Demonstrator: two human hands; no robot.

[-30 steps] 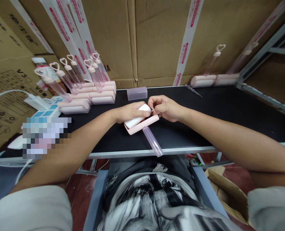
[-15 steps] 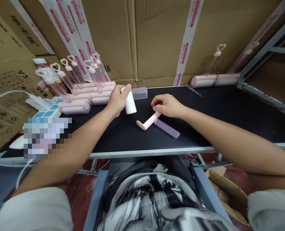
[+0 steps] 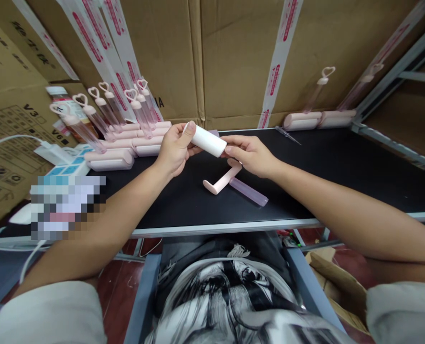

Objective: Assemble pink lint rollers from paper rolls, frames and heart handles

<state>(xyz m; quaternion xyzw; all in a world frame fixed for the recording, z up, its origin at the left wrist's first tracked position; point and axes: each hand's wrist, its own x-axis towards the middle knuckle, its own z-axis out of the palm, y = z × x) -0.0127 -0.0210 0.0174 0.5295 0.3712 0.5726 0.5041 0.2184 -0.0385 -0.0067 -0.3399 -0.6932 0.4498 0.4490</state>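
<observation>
A white lint roller refill (image 3: pixel 208 140) is held tilted above the black tabletop, its right end lower. My left hand (image 3: pixel 174 150) is closed around its upper left end, thumb on top. At the other end, the fingertips and thumb of my right hand (image 3: pixel 253 154) pinch the rim. Below my right hand lies a pale pink bracket-shaped roller holder (image 3: pixel 222 181) with upturned ends. A translucent purple cover (image 3: pixel 248 192) lies beside it. Another purple cover (image 3: pixel 214 133) is mostly hidden behind the refill.
Several pink lint rollers (image 3: pixel 110 160) with heart-topped clear handles stand at the left, near a bottle (image 3: pixel 57 95) and a white power strip (image 3: pixel 70 165). Two more rollers (image 3: pixel 301 121) stand back right, near a thin pointed tool (image 3: pixel 288 135). Cardboard boxes (image 3: pixel 234 62) back the table.
The white refill has swung from nearly upright to a sideways tilt in my left hand. My right hand has left the pink holder on the table and risen to the refill's right end.
</observation>
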